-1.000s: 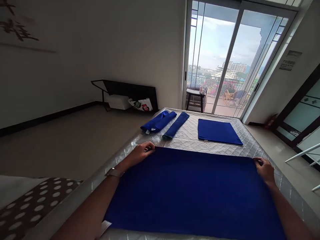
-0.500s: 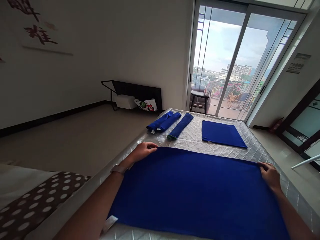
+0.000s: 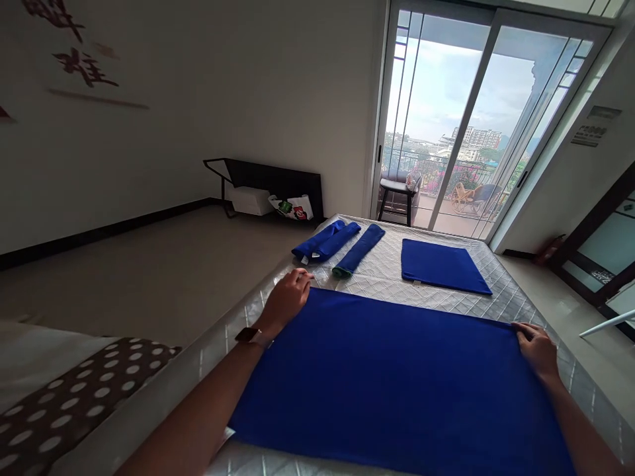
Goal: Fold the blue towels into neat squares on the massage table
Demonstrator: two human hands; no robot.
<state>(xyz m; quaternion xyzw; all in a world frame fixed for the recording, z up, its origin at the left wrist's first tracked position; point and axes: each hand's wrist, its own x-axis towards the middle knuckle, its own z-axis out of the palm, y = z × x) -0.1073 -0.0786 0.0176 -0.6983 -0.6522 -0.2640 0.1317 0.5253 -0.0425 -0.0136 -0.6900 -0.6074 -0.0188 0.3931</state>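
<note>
A large rectangular blue cloth (image 3: 397, 377) lies flat and smooth across the bed in front of me. My left hand (image 3: 288, 299) is at its far left corner, fingers curled together over the edge; the fingertips are partly hidden. A dark watch (image 3: 253, 336) is on that wrist. At the far right corner, my right hand (image 3: 536, 347) pinches the cloth's edge between thumb and fingers. Under my left forearm, a white tag (image 3: 225, 436) pokes out at the cloth's near left corner.
Beyond the cloth lie a folded blue cloth (image 3: 325, 243), a rolled one (image 3: 360, 251) and a flat folded one (image 3: 444, 266), all on the quilted mattress (image 3: 370, 287). A polka-dot fabric (image 3: 89, 383) is at left. Glass doors (image 3: 441, 119) stand behind the bed.
My left hand has turned and shifted slightly away from me and to the right at the corner. My right hand stays in place on the cloth.
</note>
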